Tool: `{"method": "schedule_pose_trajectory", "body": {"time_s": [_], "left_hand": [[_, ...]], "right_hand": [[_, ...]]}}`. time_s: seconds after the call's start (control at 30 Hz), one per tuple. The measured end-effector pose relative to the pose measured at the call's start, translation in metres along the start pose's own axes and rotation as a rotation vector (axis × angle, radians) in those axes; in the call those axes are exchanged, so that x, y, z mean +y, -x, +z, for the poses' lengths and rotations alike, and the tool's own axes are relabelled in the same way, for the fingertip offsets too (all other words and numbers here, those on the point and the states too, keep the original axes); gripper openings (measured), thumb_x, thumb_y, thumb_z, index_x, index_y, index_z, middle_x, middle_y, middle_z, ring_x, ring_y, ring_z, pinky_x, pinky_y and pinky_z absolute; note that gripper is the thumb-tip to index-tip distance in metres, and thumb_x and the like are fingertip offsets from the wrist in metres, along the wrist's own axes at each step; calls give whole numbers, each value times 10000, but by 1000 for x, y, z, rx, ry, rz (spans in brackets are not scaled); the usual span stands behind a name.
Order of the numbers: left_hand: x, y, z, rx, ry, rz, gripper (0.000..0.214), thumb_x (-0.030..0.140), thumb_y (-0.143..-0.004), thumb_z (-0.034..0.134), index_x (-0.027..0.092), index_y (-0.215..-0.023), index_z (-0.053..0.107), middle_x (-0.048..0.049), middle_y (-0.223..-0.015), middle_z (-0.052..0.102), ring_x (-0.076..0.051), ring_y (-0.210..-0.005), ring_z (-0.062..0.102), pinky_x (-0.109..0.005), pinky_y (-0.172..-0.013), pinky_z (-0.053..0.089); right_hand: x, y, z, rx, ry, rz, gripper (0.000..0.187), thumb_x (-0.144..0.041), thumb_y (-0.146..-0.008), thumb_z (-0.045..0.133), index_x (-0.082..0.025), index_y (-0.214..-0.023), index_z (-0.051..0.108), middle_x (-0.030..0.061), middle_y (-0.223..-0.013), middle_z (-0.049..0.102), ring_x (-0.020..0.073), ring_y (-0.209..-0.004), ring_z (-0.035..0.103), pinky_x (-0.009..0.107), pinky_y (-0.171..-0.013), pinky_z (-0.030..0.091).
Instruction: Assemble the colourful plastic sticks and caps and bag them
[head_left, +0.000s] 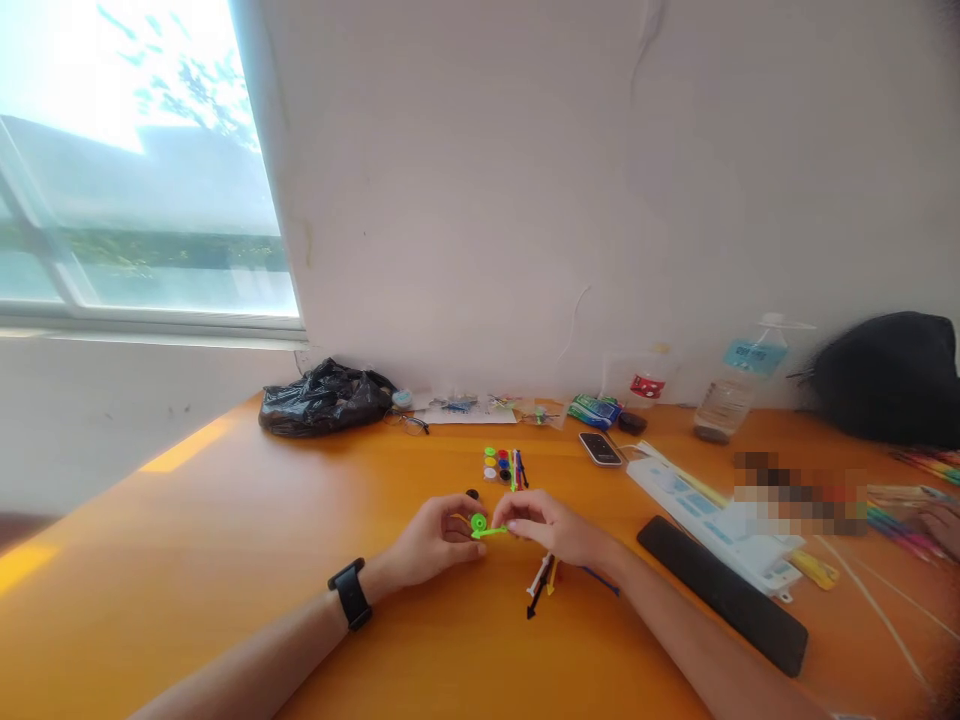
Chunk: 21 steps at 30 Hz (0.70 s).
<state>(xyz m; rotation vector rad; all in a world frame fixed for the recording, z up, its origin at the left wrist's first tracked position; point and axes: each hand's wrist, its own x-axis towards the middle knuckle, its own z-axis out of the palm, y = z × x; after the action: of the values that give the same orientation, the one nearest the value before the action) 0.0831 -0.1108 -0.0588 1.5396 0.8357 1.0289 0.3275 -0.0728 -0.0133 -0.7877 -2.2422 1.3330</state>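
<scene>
My left hand [431, 545], with a dark watch on its wrist, has its fingers curled around a small bright green round disc [478, 522]. A thin green arrow-shaped stick [491, 532] runs from that disc to the pinched fingertips of my right hand [551, 525]. Partly covered by the right hand and forearm are more loose sticks: a white stick [538, 578], a black arrow-tipped stick [534, 600], a yellow stick [553, 575] and a blue stick [602, 581]. Just behind the left fingers lies a black disc [472, 494].
Small coloured discs [490, 463] sit in rows beside a bundle of coloured sticks [517, 468]. Farther back are a black plastic bag [326, 400] and a phone-like device [600, 449]. On the right lie a white power strip [705, 510], a long black bar [724, 595] and another person's hand [941, 525].
</scene>
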Motion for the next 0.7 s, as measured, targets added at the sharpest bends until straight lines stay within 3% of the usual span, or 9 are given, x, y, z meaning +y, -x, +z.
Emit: {"method": "schedule_pose_trajectory", "body": {"time_s": [0.13, 0.23, 0.33, 0.57, 0.7], "left_hand": [[6, 2, 2, -48, 19, 6, 546, 440, -734, 933, 161, -1151, 718, -94, -1076, 740, -242, -951, 727, -361, -864, 592], [11, 3, 3, -55, -1, 45, 489, 481, -828, 859, 157, -1170, 729, -125, -1161, 741, -269, -1046, 715, -376, -930, 571], [13, 3, 3, -54, -40, 90, 440, 520, -914, 763, 149, -1151, 743, -131, -1134, 753, -253, -1003, 714, -361, -913, 564], [19, 4, 2, -23, -161, 119, 417, 506, -941, 725, 152, -1160, 754, -125, -1100, 766, -251, -981, 699, -347, -884, 565], [24, 6, 4, -34, -185, 134, 394, 485, -960, 698, 156, -1168, 759, -127, -1101, 774, -253, -971, 707, -353, -885, 572]], "right_hand": [[-3, -3, 15, 144, -94, -79, 236, -422, -973, 649, -202, -1053, 677, 36, -977, 654, 187, -907, 603, 315, -842, 486], [-1, -5, 26, 195, -73, -110, 241, -430, -953, 699, -210, -1030, 637, 26, -949, 648, 186, -901, 615, 314, -845, 500], [3, -6, 31, 257, -15, -111, 232, -429, -955, 704, -215, -997, 625, 28, -946, 668, 191, -889, 631, 318, -827, 511], [6, -7, 31, 342, -22, -126, 268, -474, -944, 709, -218, -934, 630, 22, -918, 661, 190, -877, 635, 311, -818, 523], [5, -7, 32, 322, 5, -141, 274, -484, -953, 695, -218, -918, 640, 26, -910, 673, 192, -864, 629, 318, -820, 523]]}}
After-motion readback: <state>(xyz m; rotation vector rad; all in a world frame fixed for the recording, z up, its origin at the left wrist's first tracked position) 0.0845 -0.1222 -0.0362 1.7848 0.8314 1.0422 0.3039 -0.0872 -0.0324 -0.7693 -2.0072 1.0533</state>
